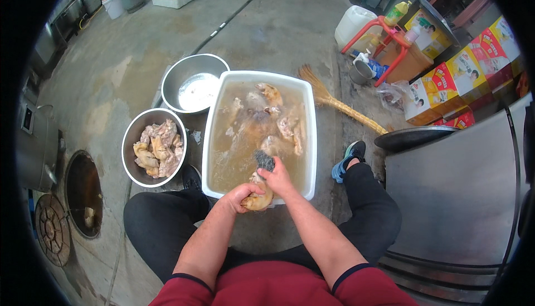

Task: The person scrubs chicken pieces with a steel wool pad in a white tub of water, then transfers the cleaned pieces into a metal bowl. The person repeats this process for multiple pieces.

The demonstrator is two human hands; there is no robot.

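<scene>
My left hand (pixel 241 197) grips a pale yellowish trotter (pixel 258 199) at the near edge of a white plastic tub (pixel 311 138). In my right hand (pixel 279 177) is a grey metal scouring pad (pixel 264 160), held just above the far end of that trotter. Murky brown water fills the tub, and several more trotters (pixel 286 126) lie partly under it. To the left, a steel bowl (pixel 125 147) holds several pieces of trotter (pixel 161 149). Behind that bowl a second steel bowl (pixel 167 84) has only a shiny bottom showing.
An uncovered round drain hole (pixel 83 195) lies at the left, its cover (pixel 53 230) beside it. A straw broom (pixel 347 107) rests right of the tub. Farther right are a red stool (pixel 407 55), cartons (pixel 466 76) and a steel cabinet (pixel 451 193). A black hose (pixel 234 15) crosses the floor.
</scene>
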